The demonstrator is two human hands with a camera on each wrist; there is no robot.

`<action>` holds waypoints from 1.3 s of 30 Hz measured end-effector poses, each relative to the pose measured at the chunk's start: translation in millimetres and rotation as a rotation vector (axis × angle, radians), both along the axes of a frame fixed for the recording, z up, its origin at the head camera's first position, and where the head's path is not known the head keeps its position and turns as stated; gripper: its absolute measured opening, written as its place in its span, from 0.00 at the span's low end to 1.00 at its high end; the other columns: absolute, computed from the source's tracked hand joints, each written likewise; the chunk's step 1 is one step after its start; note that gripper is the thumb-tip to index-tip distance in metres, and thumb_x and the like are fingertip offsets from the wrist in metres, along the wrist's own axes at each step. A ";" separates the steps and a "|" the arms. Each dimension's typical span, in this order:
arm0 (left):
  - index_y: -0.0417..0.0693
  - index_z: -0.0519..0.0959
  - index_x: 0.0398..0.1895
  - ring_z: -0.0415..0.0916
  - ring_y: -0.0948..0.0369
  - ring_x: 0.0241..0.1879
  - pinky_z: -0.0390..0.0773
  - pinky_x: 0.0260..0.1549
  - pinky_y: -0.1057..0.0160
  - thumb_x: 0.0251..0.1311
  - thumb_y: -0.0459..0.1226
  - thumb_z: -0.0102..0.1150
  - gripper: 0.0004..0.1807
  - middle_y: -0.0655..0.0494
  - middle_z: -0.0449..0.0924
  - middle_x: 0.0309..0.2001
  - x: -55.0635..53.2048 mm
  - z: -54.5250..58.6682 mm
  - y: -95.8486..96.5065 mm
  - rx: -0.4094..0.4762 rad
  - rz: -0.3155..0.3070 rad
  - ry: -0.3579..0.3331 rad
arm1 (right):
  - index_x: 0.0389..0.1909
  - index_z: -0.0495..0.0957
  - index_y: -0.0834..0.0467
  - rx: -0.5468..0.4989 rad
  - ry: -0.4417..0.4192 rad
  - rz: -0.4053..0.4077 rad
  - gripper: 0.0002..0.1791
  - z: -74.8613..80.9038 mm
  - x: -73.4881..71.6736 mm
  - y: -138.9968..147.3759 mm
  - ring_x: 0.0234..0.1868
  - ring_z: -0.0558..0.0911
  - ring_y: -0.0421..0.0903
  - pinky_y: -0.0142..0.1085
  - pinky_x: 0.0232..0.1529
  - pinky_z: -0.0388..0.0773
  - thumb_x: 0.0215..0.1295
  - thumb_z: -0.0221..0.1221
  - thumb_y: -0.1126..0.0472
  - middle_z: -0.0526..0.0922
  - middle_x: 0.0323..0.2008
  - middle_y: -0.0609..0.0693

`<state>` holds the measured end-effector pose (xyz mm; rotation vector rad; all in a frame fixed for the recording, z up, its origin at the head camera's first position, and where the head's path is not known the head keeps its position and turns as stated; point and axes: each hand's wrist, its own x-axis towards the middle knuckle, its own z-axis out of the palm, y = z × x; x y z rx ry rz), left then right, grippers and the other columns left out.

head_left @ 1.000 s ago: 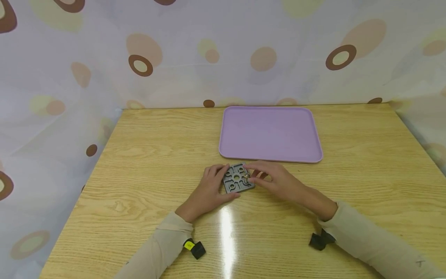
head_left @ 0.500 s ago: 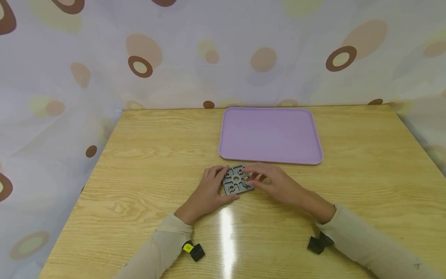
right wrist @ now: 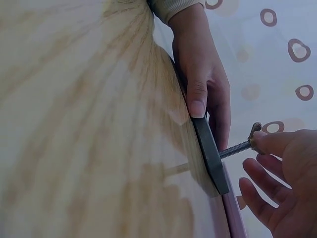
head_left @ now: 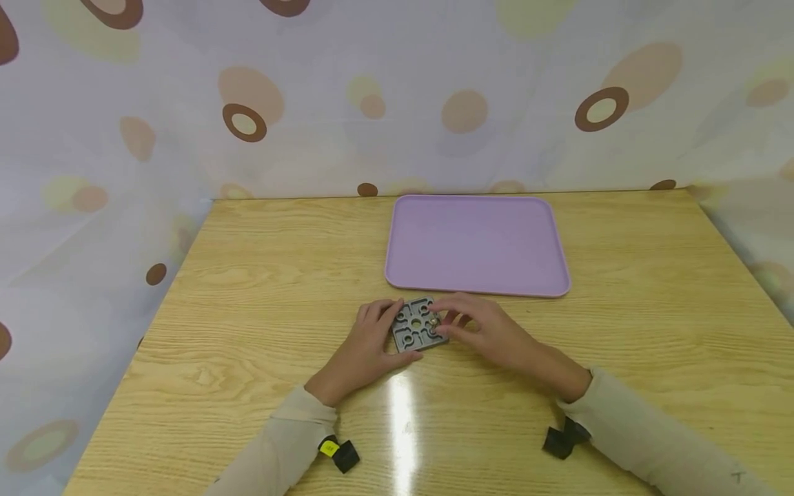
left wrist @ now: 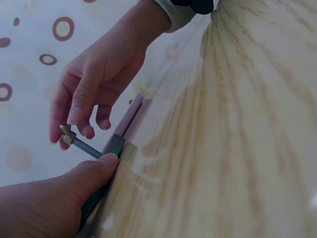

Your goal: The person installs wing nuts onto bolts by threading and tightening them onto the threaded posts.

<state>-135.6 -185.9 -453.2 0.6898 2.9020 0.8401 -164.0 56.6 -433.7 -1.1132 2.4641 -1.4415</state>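
Observation:
A square grey metal plate (head_left: 406,328) with recessed grooves and several round holes lies flat on the table. My left hand (head_left: 362,344) grips it by the left side, thumb along the near edge, fingers at the far left corner. From the plate's right part a threaded bolt (right wrist: 235,149) stands up, carrying a brass-coloured wing nut (left wrist: 68,135) at its top end. The right hand (head_left: 486,327) is at the wing nut, thumb and index finger on either side of it. In the right wrist view a fingertip touches one wing; the other fingers are loosely bent.
Just behind the plate lies a shallow purple tray (head_left: 474,244). The wood-grain table (head_left: 273,262) extends to both sides, with a patterned cloth (head_left: 409,83) hanging behind it. A black wrist camera (head_left: 346,456) hangs under the left sleeve, another (head_left: 558,442) under the right.
The right thumb and index finger have shifted slightly about the wing nut. The left hand keeps its grip on the plate. The head view has tilted a little, so everything sits slightly lower.

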 end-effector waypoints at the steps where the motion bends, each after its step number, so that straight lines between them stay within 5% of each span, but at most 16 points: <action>1: 0.45 0.56 0.71 0.53 0.57 0.59 0.64 0.53 0.57 0.50 0.61 0.59 0.50 0.50 0.58 0.63 0.1 0.0 -0.1 0.001 0.001 0.000 | 0.54 0.75 0.58 0.002 0.004 -0.001 0.18 0.5 -0.1 0.3 0.40 0.78 0.40 0.35 0.40 0.76 0.62 0.60 0.62 0.79 0.47 0.50; 24: 0.45 0.56 0.70 0.53 0.56 0.60 0.63 0.55 0.57 0.50 0.63 0.59 0.50 0.51 0.59 0.62 -0.7 -2.0 0.0 -0.016 0.003 0.020 | 0.41 0.81 0.52 0.043 0.020 -0.029 0.07 8.3 -3.4 6.8 0.37 0.78 0.37 0.34 0.38 0.76 0.63 0.59 0.61 0.81 0.38 0.38; 39: 0.44 0.57 0.70 0.54 0.56 0.59 0.64 0.54 0.57 0.50 0.62 0.59 0.50 0.50 0.59 0.62 -1.6 -3.0 -0.3 -0.020 -0.002 0.033 | 0.41 0.81 0.53 -0.005 0.002 0.009 0.08 3.6 -4.6 5.7 0.36 0.78 0.39 0.35 0.39 0.76 0.62 0.60 0.60 0.81 0.37 0.43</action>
